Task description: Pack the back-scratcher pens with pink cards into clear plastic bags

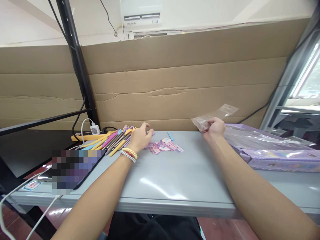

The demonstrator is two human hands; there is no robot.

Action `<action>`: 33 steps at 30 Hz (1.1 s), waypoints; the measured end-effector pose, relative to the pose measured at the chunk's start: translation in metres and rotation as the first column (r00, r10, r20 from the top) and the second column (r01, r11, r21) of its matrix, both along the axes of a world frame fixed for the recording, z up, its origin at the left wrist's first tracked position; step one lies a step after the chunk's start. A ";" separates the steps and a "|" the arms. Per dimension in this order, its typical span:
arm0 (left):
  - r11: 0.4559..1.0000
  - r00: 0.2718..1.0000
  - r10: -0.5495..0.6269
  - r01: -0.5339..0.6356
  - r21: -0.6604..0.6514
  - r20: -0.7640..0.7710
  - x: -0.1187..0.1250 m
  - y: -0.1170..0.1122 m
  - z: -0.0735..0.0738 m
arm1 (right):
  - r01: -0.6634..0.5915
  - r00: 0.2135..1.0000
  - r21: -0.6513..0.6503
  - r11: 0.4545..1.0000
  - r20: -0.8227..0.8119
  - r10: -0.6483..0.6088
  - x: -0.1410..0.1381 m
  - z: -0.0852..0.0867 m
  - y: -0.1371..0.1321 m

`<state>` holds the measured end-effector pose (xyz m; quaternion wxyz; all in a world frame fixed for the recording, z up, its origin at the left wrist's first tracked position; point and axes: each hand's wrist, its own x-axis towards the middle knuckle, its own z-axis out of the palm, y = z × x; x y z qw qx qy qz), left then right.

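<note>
My right hand (214, 128) is raised over the table's far side, closed around a clear plastic bag (210, 117). The bag's flap with a hang hole sticks up past the fingers. On the other side, my left hand (140, 137) is low over the tabletop, its fingers loosely bent and a gap showing between thumb and forefinger; nothing visible is in it. Right beside it lies a heap of colourful pens (116, 141), partly hidden by the hand. Small pink and purple printed cards (163, 146) are scattered just to its right. A light blue stick (170, 136) rests behind them.
A purple box (282, 161) containing clear plastic bags (260, 138) sits at the right on the grey table (160, 180). A blurred-out tablet-like device (86, 173), white cables and a charger (95, 129) are at the left. Cardboard (175, 80) walls the back, between metal posts.
</note>
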<state>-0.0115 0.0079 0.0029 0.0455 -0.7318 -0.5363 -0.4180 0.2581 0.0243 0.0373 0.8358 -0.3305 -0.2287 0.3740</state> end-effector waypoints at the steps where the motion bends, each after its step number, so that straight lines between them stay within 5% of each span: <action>1: 1.000 1.000 -0.003 0.003 -0.004 -0.006 0.000 0.000 0.000 | -0.003 1.000 -0.005 1.000 -0.017 0.003 0.001 0.001 0.000; 8: 1.000 0.999 0.000 -0.001 -0.017 -0.054 0.002 -0.004 0.001 | 0.038 0.978 -0.074 0.997 -0.202 -0.052 0.007 0.001 0.006; 26: 0.998 0.993 -0.023 0.017 -0.055 -0.118 0.003 -0.006 0.002 | 0.278 0.944 -0.049 0.959 -0.169 -0.282 0.015 0.005 0.007; 33: 0.998 0.990 -0.047 0.040 -0.057 -0.129 0.002 -0.004 0.000 | 0.127 0.990 0.041 0.991 -0.067 -0.124 0.018 0.001 0.010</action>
